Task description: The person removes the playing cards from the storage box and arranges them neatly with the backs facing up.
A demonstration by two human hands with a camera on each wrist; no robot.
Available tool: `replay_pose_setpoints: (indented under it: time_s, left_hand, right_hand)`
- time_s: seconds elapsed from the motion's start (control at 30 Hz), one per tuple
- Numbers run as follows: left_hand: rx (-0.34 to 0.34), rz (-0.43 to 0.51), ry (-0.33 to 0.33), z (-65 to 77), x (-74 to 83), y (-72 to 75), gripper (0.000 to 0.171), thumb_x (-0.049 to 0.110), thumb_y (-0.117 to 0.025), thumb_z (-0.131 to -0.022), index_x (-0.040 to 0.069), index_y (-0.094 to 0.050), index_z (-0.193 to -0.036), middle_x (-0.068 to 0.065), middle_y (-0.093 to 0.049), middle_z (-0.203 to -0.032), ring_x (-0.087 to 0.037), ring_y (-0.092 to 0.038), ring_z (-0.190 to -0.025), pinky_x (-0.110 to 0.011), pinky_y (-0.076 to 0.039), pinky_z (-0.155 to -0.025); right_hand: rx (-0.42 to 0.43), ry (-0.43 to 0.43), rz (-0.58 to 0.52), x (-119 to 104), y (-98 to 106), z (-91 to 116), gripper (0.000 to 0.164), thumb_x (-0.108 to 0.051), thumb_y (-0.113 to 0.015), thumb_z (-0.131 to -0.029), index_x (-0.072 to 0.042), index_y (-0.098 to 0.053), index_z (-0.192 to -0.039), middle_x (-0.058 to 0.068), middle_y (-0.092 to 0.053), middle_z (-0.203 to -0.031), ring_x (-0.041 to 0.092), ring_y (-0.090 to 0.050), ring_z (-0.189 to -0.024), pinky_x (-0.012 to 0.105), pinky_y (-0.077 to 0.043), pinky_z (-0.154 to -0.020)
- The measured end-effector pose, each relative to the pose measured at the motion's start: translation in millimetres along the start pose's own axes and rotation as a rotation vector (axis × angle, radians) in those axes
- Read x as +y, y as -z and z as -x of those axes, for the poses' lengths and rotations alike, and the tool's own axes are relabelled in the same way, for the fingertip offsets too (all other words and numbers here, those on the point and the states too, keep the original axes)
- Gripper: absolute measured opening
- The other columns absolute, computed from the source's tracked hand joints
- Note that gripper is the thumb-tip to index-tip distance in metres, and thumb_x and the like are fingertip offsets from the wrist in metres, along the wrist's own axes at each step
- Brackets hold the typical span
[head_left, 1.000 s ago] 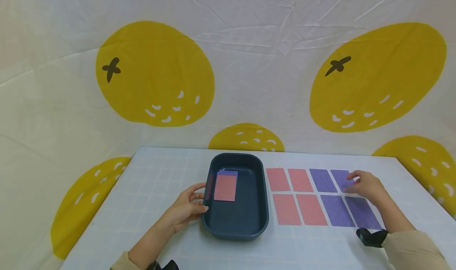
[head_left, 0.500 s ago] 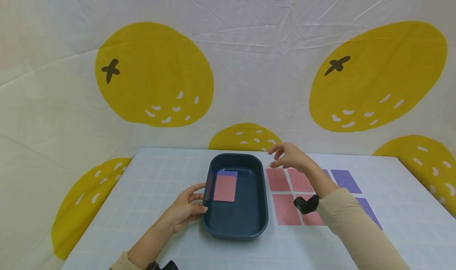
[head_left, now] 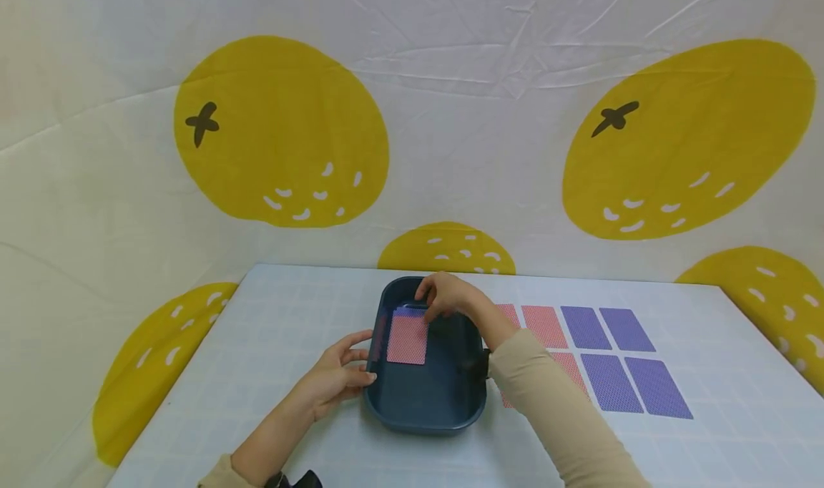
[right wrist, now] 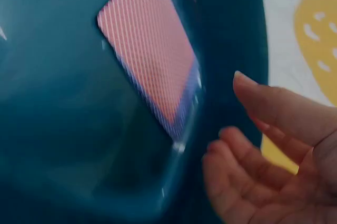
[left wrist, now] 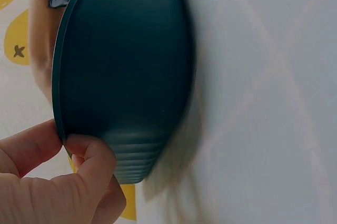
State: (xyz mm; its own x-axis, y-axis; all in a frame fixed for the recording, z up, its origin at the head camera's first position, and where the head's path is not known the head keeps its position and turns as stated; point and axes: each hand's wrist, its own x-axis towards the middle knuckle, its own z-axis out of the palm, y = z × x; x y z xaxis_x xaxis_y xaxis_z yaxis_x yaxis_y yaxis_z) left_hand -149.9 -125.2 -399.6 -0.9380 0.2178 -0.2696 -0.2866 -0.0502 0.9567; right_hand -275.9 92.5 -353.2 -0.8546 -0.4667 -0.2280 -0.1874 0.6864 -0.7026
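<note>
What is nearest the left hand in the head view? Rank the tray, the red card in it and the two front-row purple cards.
1. Tray: at the left hand, touched.
2. Red card: inside the tray, toward its left side.
3. Left purple card: right of the tray.
4. Right purple card: front row's right end.

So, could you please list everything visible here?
Backdrop: one, white, behind.
Fruit shapes: several, yellow, on the backdrop.
Table: one, white, in front.
Tray: one, dark blue, on the table.
Top card: one, red, inside the tray.
Card layer beneath: count unclear, purple, mostly covered.
Red cards: four, red, right of tray, partly hidden.
Purple cards: four, purple, farther right.
Wrist devices: two, black, one per wrist.
Sleeves: two, beige, one per arm.
Left hand: one, gripping tray's left rim.
Right hand: one, over the tray.
</note>
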Motion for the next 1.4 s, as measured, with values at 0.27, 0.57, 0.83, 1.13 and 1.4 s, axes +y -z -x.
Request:
replay_pose_setpoints:
  time_s: [0.27, 0.57, 0.83, 1.13, 1.4]
  left_hand:
    - [-0.004, -0.002, -0.005, 0.0, 2.8, 0.7, 0.070, -0.014, -0.061, -0.078, 0.003, -0.032, -0.141, -0.011, -0.044, -0.102, -0.015, -0.048, -0.078, -0.028, -0.046, -0.063]
    - [-0.018, -0.007, -0.009, 0.3, 4.5, -1.0, 0.070, -0.014, -0.060, -0.078, 0.002, -0.032, -0.141, -0.013, -0.043, -0.104, -0.016, -0.048, -0.079, -0.028, -0.045, -0.063]
    - [-0.007, -0.010, -0.002, 0.3, 3.4, -1.1, 0.070, -0.015, -0.059, -0.079, 0.003, -0.032, -0.141, -0.014, -0.043, -0.105, -0.017, -0.048, -0.079, -0.029, -0.046, -0.063]
    - [-0.016, -0.002, -0.003, 0.6, 1.2, -1.0, 0.071, -0.014, -0.060, -0.078, 0.002, -0.032, -0.141, -0.012, -0.044, -0.103, -0.016, -0.049, -0.079, -0.028, -0.045, -0.063]
    - [0.022, -0.022, 0.008, -1.1, 1.1, -1.0, 0.070, -0.014, -0.060, -0.078, 0.004, -0.034, -0.141, -0.013, -0.045, -0.104, -0.017, -0.048, -0.080, -0.029, -0.046, -0.064]
  right_hand:
    - [0.039, -0.104, 0.165, -8, -40, -14, 0.057, -0.011, -0.086, -0.062, -0.007, -0.057, -0.111, 0.013, -0.055, -0.110, 0.025, -0.053, -0.087, 0.043, -0.048, -0.077]
    - [0.081, -0.172, 0.348, -1, -64, -20, 0.070, -0.028, -0.091, -0.054, -0.011, -0.054, -0.111, 0.017, -0.047, -0.114, 0.035, -0.041, -0.109, 0.049, -0.041, -0.088]
    - [0.099, -0.166, 0.291, -3, -65, -15, 0.074, -0.025, -0.092, -0.053, -0.012, -0.049, -0.113, 0.013, -0.056, -0.109, 0.032, -0.051, -0.100, 0.052, -0.041, -0.086]
    - [0.032, -0.117, -0.051, 1, -52, -2, 0.029, 0.009, -0.064, -0.078, -0.003, -0.055, -0.102, 0.013, -0.052, -0.085, 0.019, -0.053, -0.055, 0.029, -0.049, -0.048]
    - [0.011, -0.056, -0.307, -3, -24, 13, 0.032, 0.012, -0.052, -0.085, 0.001, -0.054, -0.114, 0.012, -0.050, -0.079, 0.018, -0.050, -0.059, 0.030, -0.051, -0.053]
